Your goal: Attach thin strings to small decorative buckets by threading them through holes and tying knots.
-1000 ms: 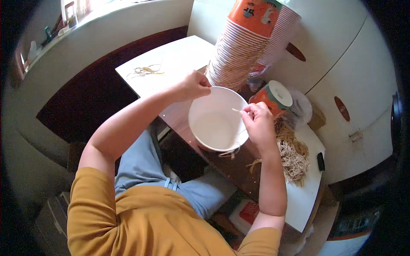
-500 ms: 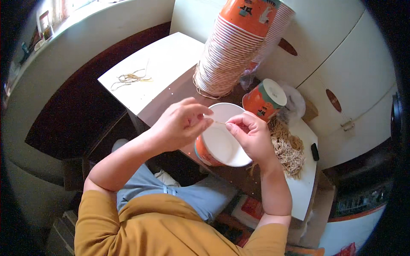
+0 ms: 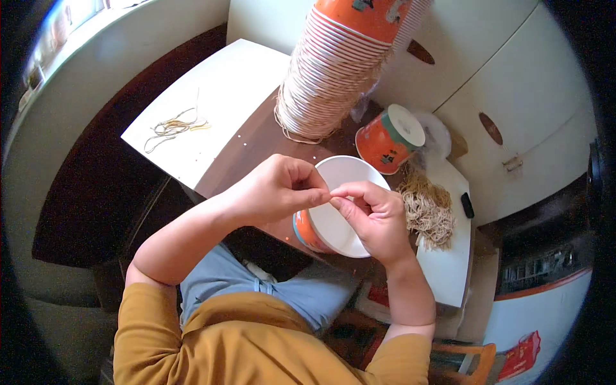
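Observation:
My left hand (image 3: 282, 191) and my right hand (image 3: 378, 221) meet fingertip to fingertip above an open paper bucket (image 3: 310, 235). Both are pinched closed on a thin tan cord, nearly all of it hidden by the fingers. The bucket is white inside, orange and green outside, and stands upright near the table's front edge; my right hand covers part of its rim. To the right of it lies a heap of pale cords (image 3: 431, 218).
A tall stack of nested paper buckets (image 3: 324, 83) rises at the back of the table (image 3: 247, 160). Beside it one orange bucket (image 3: 378, 142) stands upside down. Loose cords (image 3: 172, 128) lie at the left, a small black object (image 3: 467, 205) at the right edge. Cabinet doors (image 3: 500, 70) stand behind.
My hands have come together: the left fingers, spread before near the cord, now pinch against the right fingertips. The cord stretch between them is no longer visible. The whole view has shifted slightly.

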{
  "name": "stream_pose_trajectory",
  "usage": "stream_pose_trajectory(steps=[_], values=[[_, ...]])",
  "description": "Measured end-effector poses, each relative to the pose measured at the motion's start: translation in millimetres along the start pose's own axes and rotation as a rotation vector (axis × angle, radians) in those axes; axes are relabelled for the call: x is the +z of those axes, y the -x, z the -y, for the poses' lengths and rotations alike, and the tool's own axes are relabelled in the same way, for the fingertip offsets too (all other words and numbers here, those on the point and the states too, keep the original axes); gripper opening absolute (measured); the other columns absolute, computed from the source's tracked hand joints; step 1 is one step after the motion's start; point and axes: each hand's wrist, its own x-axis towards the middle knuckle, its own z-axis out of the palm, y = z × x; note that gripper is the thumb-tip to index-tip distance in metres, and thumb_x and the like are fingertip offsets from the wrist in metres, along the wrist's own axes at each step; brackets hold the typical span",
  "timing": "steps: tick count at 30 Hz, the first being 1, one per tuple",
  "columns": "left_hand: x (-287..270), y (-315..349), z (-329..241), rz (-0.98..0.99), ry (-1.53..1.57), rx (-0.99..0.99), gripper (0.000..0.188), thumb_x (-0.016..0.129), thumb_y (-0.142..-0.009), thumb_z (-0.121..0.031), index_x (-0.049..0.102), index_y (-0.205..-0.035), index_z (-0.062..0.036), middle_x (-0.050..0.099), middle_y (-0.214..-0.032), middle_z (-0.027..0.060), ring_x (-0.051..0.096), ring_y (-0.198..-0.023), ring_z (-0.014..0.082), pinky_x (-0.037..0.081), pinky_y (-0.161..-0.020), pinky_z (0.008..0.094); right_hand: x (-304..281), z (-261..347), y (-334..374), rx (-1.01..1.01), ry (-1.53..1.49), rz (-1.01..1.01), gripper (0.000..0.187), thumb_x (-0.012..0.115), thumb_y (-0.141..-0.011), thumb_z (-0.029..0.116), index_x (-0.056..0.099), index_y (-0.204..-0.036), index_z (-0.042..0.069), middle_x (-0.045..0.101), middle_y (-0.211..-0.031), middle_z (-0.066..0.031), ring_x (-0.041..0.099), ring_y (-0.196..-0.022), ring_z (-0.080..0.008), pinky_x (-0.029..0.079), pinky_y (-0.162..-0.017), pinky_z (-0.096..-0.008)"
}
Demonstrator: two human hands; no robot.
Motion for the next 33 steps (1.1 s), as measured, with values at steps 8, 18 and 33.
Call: stream_pose_trajectory(steps=[8,18,33], values=[[-2,-8,-9,0.042,0.190,-0.221,0.009,0.069,-0.082,-0.004,0.067,-0.087,0.0024,0.066,-0.080,0.0028,0.060,-0.073,0.0069,0.049,-0.068,0.0197,-17,-1,-15,-0.315,0.210,0.138,0.011,0.065,-0.080,0.001,0.057,-0.088,0.002,0.054,-0.082,-0.0136,0.058,-0.073,-0.0293,0.047,-0.064,-0.0378],[1,-5,-29,-0.092,0.049,-0.233,0.013,0.073,-0.080,-0.008,0.065,-0.084,0.0018,0.065,-0.077,0.0011,0.058,-0.069,0.0035,0.047,-0.062,0.0173,-22,-14,-21,-0.498,0.271,0.078,0.011,0.064,-0.074,0.008,0.057,-0.080,0.003,0.051,-0.076,-0.0128,0.058,-0.066,-0.0313,0.049,-0.057,-0.0410],[3,2,27,-0.328,-0.413,-0.106,0.017,0.059,-0.084,0.001,0.067,-0.099,0.0035,0.057,-0.076,0.0043,0.056,-0.064,0.0073,0.045,-0.056,0.0216,2,-54,-37,0.337,-0.111,0.285,0.012,0.064,-0.082,0.010,0.066,-0.081,-0.002,0.064,-0.070,-0.0047,0.057,-0.064,-0.0082,0.047,-0.059,-0.0263]])
